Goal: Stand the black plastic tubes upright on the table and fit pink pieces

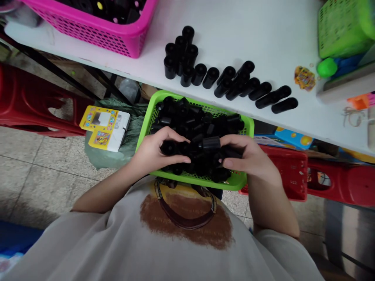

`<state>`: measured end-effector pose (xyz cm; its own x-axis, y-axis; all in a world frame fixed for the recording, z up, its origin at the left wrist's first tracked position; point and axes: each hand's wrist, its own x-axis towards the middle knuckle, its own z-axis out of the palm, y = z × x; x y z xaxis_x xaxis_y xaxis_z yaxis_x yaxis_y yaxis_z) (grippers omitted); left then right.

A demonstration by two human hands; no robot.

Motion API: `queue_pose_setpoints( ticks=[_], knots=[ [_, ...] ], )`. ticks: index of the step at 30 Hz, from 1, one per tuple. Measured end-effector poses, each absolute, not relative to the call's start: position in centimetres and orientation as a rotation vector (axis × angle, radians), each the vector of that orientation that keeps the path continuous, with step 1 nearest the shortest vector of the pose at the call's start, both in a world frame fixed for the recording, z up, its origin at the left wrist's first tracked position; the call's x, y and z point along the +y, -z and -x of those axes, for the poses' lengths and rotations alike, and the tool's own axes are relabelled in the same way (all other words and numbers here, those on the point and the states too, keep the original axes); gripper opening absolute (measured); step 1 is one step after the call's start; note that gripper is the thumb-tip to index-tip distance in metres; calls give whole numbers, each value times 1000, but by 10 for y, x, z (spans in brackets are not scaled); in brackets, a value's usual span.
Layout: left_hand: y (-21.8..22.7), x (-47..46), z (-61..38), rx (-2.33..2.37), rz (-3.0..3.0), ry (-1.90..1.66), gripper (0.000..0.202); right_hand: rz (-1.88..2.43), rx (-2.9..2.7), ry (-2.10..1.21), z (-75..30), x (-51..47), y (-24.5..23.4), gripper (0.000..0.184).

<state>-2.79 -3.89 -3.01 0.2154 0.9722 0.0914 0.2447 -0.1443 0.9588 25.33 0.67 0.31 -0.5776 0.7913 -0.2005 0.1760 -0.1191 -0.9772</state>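
Note:
A light green basket [143, 134] full of small black plastic cylinders [187, 117] sits against my front, below the table edge. Over its near half, my left hand [154, 150] is curled with thumb and fingers around black cylinders [169, 148] lying side by side. My right hand [253, 158] is closed around a dark piece, its thumb beside a small pink tip [220, 160]. Another black cylinder [211, 143] lies sideways at its fingertips. Black on black hides where one piece ends and another begins.
On the white table [234, 31], several black cylinders [211, 78] stand or lean near the edge. A pink basket [129, 37] is at the back left, a green basket [336, 35] at the right. Yellow packaging [101, 125] lies left; red stools [29, 101] flank the table.

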Motion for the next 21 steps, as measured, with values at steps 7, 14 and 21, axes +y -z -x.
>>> queue_pose_setpoints(
  ticks=[7, 14, 21],
  knots=[
    [21, -38, 24, 1181, -1659, -946, 43, 1076, -1898, -1798, -243, 2, -4, 38],
    [21, -39, 28, 1081, -1822, -748, 37, 1099, -2198, -1774, -236, 4, -16, 24],
    [25, -36, 25, 882, -1913, -732, 44, 1164, -2496, -1616, -220, 0, -22, 20]
  ],
)
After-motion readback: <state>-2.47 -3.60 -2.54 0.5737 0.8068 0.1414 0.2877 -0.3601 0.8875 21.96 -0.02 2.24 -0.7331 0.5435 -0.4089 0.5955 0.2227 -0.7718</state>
